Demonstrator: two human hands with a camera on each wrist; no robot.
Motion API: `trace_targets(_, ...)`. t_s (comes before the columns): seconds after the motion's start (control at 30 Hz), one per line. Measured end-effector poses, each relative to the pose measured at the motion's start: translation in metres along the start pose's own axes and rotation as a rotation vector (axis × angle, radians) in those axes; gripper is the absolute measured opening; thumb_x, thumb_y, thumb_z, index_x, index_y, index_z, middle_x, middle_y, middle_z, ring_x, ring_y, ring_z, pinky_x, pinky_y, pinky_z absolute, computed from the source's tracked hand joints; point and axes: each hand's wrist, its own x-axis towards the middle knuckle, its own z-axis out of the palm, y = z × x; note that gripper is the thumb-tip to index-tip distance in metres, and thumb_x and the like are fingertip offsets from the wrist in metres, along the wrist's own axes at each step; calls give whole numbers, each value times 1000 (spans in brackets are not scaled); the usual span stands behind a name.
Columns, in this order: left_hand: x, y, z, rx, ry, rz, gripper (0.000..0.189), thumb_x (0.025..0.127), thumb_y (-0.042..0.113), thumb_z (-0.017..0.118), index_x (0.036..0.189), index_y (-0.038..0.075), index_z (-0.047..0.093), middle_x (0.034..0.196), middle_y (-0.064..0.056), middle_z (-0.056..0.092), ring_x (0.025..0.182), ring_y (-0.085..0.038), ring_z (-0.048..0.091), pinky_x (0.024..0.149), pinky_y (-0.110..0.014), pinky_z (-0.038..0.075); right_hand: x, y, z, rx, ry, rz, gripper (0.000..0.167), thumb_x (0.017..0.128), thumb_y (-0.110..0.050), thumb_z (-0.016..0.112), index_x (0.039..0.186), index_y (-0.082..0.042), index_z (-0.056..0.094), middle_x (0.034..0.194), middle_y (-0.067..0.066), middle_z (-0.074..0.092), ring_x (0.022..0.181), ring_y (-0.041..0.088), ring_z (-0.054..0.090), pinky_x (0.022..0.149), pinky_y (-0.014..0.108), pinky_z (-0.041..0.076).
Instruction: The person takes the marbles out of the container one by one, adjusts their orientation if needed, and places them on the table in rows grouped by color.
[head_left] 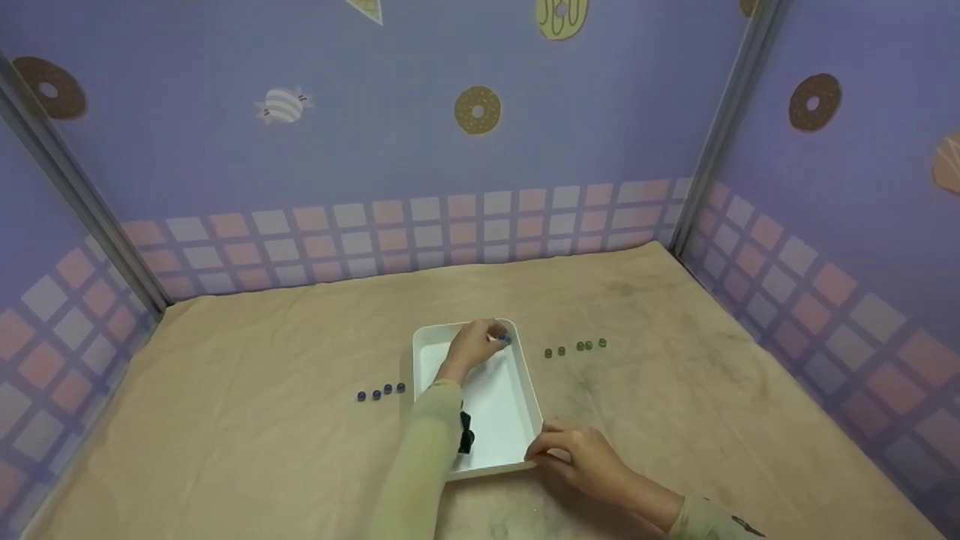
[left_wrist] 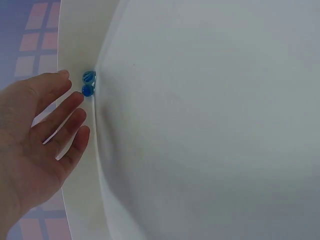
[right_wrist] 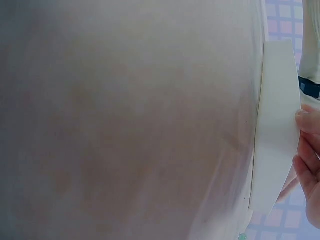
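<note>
A white rectangular tray lies on the cloth. Over its far end is my left hand, its fingers loosely bent and holding nothing. Two blue glass marbles sit together against the tray's far wall, just beyond the thumb and index fingertips in the left wrist view. At the near right corner, my right hand pinches the tray's rim between thumb and fingers. The right wrist view shows this grip on the white wall from outside.
Several dark blue marbles form a row left of the tray. To its right lies a row of several green marbles. Patterned panels stand around the beige cloth. A black strap is on my left wrist.
</note>
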Motion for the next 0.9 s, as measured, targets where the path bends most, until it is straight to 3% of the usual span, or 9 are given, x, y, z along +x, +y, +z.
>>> trace_targets(0.3, -1, -2, 13, 78, 55, 45, 24, 88, 1, 67, 112, 4, 71, 109, -14, 72, 100, -26, 65, 90, -43, 53, 0, -1, 1, 6, 3, -18, 3, 88, -19, 73, 87, -21, 76, 83, -12, 64, 80, -2, 59, 70, 17, 53)
trace_targets(0.6, -3, 5, 22, 153, 105, 0, 11, 87, 5, 70, 96, 7, 75, 92, -7, 72, 77, -14, 55, 73, -31, 48, -2, 1, 0, 24, 13, -26, 4, 89, -21, 71, 88, -21, 75, 84, -11, 64, 79, -1, 57, 69, 17, 51)
trace_targets(0.9, -4, 7, 23, 176, 116, -8, 9, 86, 8, 73, 95, 6, 74, 90, -7, 70, 77, -15, 55, 73, -32, 48, -2, 1, -1, 18, 5, -9, 3, 88, -19, 72, 88, -21, 75, 86, -11, 66, 82, 0, 60, 72, 20, 54)
